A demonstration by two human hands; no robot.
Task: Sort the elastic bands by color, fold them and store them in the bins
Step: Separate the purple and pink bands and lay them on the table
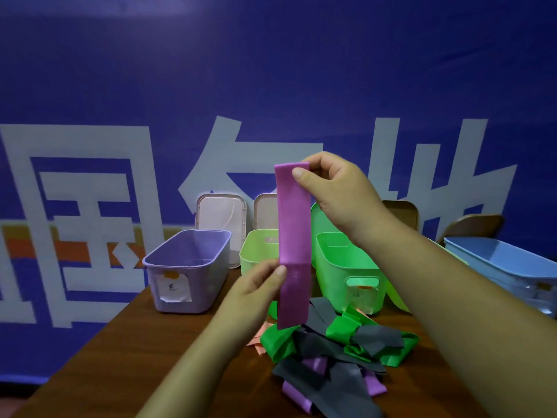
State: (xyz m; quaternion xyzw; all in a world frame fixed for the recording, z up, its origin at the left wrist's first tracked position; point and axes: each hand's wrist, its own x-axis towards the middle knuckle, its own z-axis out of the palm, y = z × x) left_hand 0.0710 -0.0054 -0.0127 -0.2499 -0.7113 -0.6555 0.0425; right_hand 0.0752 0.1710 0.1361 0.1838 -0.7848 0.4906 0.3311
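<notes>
Head view, looking down over a brown table [156,342] set against a blue banner [271,86] with large white characters.

Centre of frame: purple band [294,236] held upright and flat, hanging lengthwise. Right hand [337,191] pinches its top edge between thumb and forefinger, just above centre. Left hand [259,282] pinches the band's left edge at about mid-length, thumb on the near face. Both hands closed on the band; the lower end hangs free, above the pile.

Lower centre-right of frame: loose pile of bands [337,351] on the table, green, grey, purple, and a bit of peach showing at its left edge. Well tangled, not yet sorted.

Bins in a row behind the pile: lilac bin [187,267] at centre left, looks bare inside as far as can be seen; pale green bin [256,251] partly behind the band; bright green bin [343,273] right of centre; blue bin [506,267] at right edge. Lids [221,215] lean upright behind them. The lilac bin's label cannot be read.

Judgement: step in hand is the fold of one purple band, picked out and straightened, the left pinch marking the likely crease. The next move calls for bringing the top end down to meet the lower end, or the lower end up, edges aligned, then carrying it left to the lilac bin, the likely colour match. Rubbery strip may spring open if let go too soon.
</notes>
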